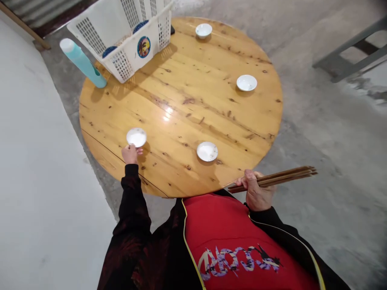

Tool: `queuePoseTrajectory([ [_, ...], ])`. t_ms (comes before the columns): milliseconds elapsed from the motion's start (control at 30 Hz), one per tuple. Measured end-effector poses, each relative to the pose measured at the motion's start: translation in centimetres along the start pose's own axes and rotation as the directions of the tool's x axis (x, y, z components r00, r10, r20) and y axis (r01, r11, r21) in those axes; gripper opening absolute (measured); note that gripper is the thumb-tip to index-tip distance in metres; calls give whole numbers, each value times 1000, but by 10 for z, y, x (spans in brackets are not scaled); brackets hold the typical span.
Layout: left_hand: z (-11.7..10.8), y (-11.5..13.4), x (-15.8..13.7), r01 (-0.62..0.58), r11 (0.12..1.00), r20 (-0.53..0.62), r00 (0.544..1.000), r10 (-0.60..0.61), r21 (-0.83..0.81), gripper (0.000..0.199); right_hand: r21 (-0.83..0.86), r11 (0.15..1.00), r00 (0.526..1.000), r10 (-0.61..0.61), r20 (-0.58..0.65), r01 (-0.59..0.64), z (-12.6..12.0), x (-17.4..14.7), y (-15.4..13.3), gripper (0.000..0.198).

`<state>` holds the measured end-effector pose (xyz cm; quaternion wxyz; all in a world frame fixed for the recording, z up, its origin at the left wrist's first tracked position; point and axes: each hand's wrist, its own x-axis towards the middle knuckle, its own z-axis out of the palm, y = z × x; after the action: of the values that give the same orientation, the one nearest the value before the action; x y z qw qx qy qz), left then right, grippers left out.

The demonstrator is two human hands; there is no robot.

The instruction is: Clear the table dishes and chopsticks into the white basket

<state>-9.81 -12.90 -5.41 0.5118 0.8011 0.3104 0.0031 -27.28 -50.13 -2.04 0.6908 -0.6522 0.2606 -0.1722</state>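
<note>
At the near left of the round wooden table (178,108), my left hand (131,154) pinches the near rim of a small white bowl (136,137). Whether that bowl rests on the wood or is slightly raised I cannot tell. My right hand (259,191), by the table's near right edge, is closed around a bundle of brown chopsticks (287,176) that point to the right. Another white bowl (207,152) stands on the table between my two hands. Two more bowls sit farther off, one at the right (246,83) and one at the far side (203,30).
A white plastic basket (133,44) with blue items inside stands at the table's far left. Beside it is a tall light-blue container (83,64) with a white top. A white wall (45,169) runs along the left. A grey stool (353,52) stands at the right.
</note>
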Motion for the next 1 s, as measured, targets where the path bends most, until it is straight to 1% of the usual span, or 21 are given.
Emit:
queuePoseTrajectory([
  [67, 19, 1, -27, 41, 999, 41, 998, -40, -31, 24, 30, 999, 998, 17, 57, -19, 3, 8, 1, 51],
  [133, 46, 5, -63, 48, 996, 172, 985, -34, -78, 23, 50, 998, 992, 18, 127, -25, 5, 18, -1, 49],
  [200, 77, 10, -98, 29, 997, 282, 959, -10, -66, 25, 59, 998, 980, 15, 196, -27, 2, 29, -2, 49],
  [300, 117, 17, -138, -13, 1000, 363, 932, 6, 17, 27, 56, 998, 971, 8, 238, -22, -11, 45, -3, 48],
  [400, 141, 20, -157, -103, 982, 377, 925, 36, 158, 27, 71, 997, 977, 10, 215, -26, -30, 61, -3, 48],
  [500, 153, 24, -161, -178, 930, 369, 928, 49, 322, 28, 96, 995, 984, 15, 177, -33, -48, 74, -2, 48],
  [567, 159, 26, -161, -174, 895, 355, 935, 19, 411, 28, 118, 992, 991, 25, 132, -41, -59, 82, -1, 49],
  [633, 164, 27, -161, -161, 871, 345, 939, -11, 465, 27, 144, 988, 996, 34, 79, -45, -70, 88, 0, 50],
  [700, 168, 27, -162, -160, 856, 337, 941, -18, 492, 27, 158, 987, 999, 28, 38, -33, -80, 94, 0, 51],
  [867, 171, 30, -162, -186, 818, 295, 955, 21, 544, 34, 163, 986, 999, 25, -35, -19, -97, 104, 2, 53],
  [1000, 175, 29, -163, -134, 833, 233, 972, 6, 537, 35, 179, 983, 997, 57, -53, -46, -108, 112, 6, 53],
])
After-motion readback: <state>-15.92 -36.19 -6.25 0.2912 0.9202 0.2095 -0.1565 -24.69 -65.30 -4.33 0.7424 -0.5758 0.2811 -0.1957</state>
